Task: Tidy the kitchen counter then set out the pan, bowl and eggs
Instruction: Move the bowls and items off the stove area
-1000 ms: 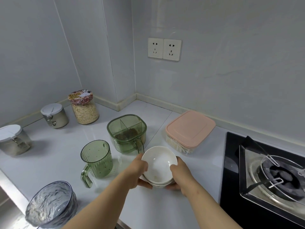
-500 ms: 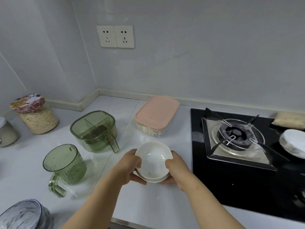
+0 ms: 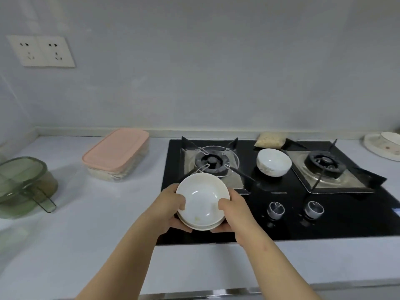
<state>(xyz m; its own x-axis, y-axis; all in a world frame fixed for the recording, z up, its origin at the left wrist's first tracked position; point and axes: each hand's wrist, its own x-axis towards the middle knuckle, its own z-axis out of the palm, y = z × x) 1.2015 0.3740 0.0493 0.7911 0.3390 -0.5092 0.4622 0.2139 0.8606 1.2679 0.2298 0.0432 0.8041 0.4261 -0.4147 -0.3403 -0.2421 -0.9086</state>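
I hold a small stack of shallow white bowls (image 3: pixel 201 200) in both hands, above the left front corner of the black hob (image 3: pixel 255 221). My left hand (image 3: pixel 171 205) grips the stack's left rim, thumb over the edge and fingers underneath. My right hand (image 3: pixel 232 210) grips the right rim the same way. Another white bowl (image 3: pixel 273 162) stands on the hob between the two burners. No pan or eggs are in view.
A pink-lidded box (image 3: pixel 116 153) sits on the white counter (image 3: pixel 86 234) left of the hob, a green divided container (image 3: pixel 23 182) at the far left. A pale packet (image 3: pixel 270 140) lies behind the hob; white dishes (image 3: pixel 383 145) stand far right. Two knobs (image 3: pixel 276 210) face the front.
Both hands have carried the bowl stack to the right, from the counter by the green containers to over the hob's left front. The view has swung right; the second burner and dishes came into sight.
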